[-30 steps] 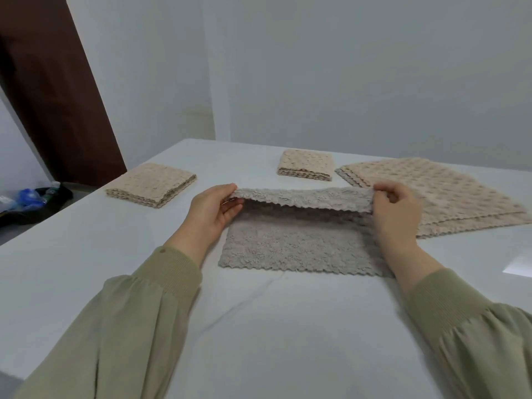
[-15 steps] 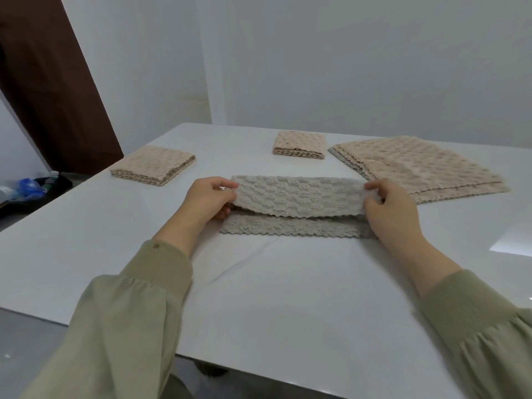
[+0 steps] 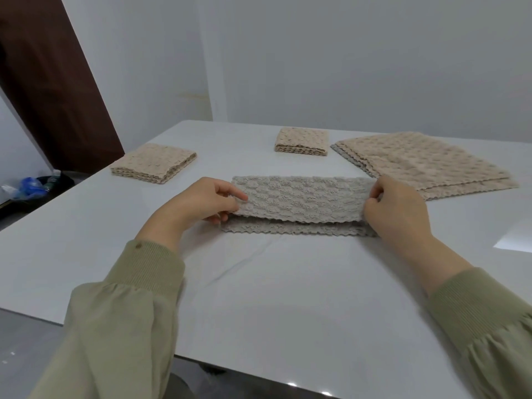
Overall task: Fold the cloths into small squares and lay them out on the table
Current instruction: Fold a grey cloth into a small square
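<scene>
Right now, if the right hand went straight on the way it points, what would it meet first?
Likely the pile of unfolded cloths, just beyond the grey cloth that the right hand pinches; depth is unclear.

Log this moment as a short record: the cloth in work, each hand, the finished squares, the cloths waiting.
Cloth in work: grey textured cloth on the white table, upper layer held over the lower layer, whose near edge shows.
Left hand: left hand pinches the cloth's left end.
Right hand: right hand pinches the cloth's right end.
Finished: beige folded square at the left; beige folded square at the far middle.
Waiting: flat pile of beige cloths, far right, unfolded.
</scene>
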Motion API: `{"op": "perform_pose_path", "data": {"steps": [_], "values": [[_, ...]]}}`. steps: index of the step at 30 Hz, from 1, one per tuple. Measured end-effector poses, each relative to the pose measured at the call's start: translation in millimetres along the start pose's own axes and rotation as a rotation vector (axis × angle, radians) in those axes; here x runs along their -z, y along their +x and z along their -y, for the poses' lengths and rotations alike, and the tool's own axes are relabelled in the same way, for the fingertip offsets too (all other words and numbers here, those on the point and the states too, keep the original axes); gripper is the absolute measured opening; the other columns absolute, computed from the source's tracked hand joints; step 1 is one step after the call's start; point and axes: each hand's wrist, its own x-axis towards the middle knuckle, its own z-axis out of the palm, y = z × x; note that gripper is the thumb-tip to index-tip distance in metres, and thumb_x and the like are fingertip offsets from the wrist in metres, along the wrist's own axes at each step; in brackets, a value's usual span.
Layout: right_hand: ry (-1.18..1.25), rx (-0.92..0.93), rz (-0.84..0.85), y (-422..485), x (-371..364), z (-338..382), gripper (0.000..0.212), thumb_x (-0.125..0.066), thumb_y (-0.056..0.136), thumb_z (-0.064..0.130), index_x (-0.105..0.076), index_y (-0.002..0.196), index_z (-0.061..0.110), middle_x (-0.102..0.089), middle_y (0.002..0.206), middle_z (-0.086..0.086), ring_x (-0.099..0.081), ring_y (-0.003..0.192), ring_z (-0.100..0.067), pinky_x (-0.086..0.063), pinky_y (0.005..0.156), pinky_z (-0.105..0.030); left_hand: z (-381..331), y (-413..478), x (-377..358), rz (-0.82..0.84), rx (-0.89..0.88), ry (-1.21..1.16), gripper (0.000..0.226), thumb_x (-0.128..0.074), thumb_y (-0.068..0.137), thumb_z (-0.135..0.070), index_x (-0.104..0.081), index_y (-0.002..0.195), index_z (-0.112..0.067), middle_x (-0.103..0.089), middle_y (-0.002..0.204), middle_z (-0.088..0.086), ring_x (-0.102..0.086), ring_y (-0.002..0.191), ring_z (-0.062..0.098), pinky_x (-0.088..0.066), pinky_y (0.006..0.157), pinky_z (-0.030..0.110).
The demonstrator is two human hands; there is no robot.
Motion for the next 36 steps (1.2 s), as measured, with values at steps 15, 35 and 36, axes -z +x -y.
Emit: {"op": "perform_pose_path", "data": {"steps": [15,35,36], "values": [[-0.295,0.101,0.172,0.3,-1.4,-6.1,0.008,-0.052,0.076,0.01,-0.057,0.082,0.008,-0.062,0.078,-0.011,-0.055,0.078,-0.032,-0.038,0.063,-0.033,0.0,-3.3,-1.7,0.014,0.041,0.107,0.006,-0.068,0.082,-0.007,-0.07,0.078,-0.011,-0.059,0.053,-0.004,-0.051,0.042,0.005,-0.039,0.041,0.016],[-0.325,0.116,0.125,-1.3,3.4,0.2,0.007,-0.054,0.073,0.004,-0.057,0.079,0.006,-0.061,0.074,-0.012,-0.055,0.073,-0.034,-0.039,0.061,-0.034,-1.2,-5.4,2.2,0.036,0.026,0.175,0.009,-0.071,0.077,-0.001,-0.07,0.078,-0.01,-0.051,0.052,-0.004,-0.05,0.045,0.008,-0.041,0.044,0.017],[-0.335,0.117,0.132,-1.2,2.8,-0.3,0.007,-0.054,0.073,0.005,-0.057,0.079,0.006,-0.061,0.074,-0.012,-0.055,0.073,-0.033,-0.039,0.061,-0.034,-0.9,-5.2,2.1,0.039,0.027,0.175,0.009,-0.071,0.077,-0.001,-0.07,0.078,-0.01,-0.051,0.052,-0.004,-0.05,0.045,0.008,-0.042,0.045,0.017]]}}
